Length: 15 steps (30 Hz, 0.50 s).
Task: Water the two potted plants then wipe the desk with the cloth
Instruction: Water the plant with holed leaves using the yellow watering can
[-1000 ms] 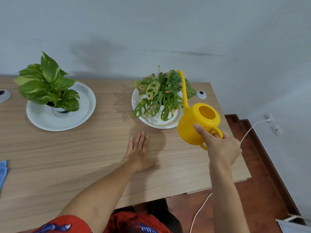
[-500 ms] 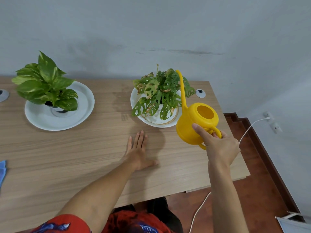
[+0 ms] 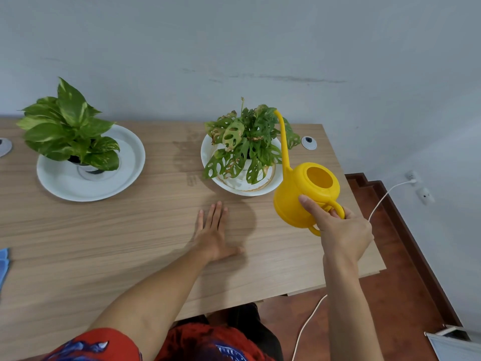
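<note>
Right hand (image 3: 343, 235) is clamped on the loop handle of the yellow watering can (image 3: 305, 194), thumb pressed against the can body, fingers through the handle. The can is held off the bench (image 3: 130, 243), just right of the monstera plant (image 3: 247, 144) and tilted toward it; its long thin spout rises up and left, with the tip sitting among the top leaves of that plant. No water stream is resolvable at the spout tip. The monstera plant's perforated leaves show brown edges, and it stands in a white dish (image 3: 208, 157) with a brownish ring on the inside; the pot itself is mostly hidden by foliage. Left hand (image 3: 213, 235) lies flat on the bench, palm down, fingers together and straight, thumb splayed out, holding nothing, just in front of the monstera plant's dish. The pothos plant (image 3: 70, 128) stands well left of the monstera plant, in a small pot on a larger white plate (image 3: 125, 173). A darker patch on the wood lies just left of the monstera plant's dish. The blue cloth (image 3: 4, 264) is far left of the monstera plant, cut off by the frame edge, touched by neither hand. A round cable grommet (image 3: 309, 142) sits just right of the monstera plant, behind the can. A white cable (image 3: 307, 327) runs across the floor right of the bench.
</note>
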Each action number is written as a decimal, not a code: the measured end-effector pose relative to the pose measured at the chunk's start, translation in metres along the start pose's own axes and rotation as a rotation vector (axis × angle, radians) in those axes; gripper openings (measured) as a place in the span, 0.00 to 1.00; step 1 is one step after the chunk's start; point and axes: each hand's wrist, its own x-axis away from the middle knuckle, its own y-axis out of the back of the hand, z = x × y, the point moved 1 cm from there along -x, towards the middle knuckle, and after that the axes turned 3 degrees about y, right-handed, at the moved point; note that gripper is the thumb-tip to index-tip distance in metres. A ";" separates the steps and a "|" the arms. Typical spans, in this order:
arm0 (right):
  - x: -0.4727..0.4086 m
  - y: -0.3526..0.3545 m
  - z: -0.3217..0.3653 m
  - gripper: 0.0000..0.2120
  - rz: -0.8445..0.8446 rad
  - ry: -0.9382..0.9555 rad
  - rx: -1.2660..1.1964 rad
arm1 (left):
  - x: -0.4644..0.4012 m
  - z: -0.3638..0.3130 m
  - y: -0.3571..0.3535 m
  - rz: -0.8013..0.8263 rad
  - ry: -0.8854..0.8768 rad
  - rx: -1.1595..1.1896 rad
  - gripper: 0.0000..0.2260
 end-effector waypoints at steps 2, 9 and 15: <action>0.002 0.001 -0.001 0.27 -0.002 0.008 -0.003 | 0.000 -0.001 0.001 0.002 0.001 -0.006 0.58; 0.007 0.003 -0.008 0.29 -0.010 -0.009 -0.024 | 0.000 0.001 0.001 0.007 -0.004 -0.008 0.59; 0.013 0.005 -0.013 0.33 -0.011 -0.013 -0.032 | 0.001 -0.001 0.002 0.006 -0.004 0.002 0.59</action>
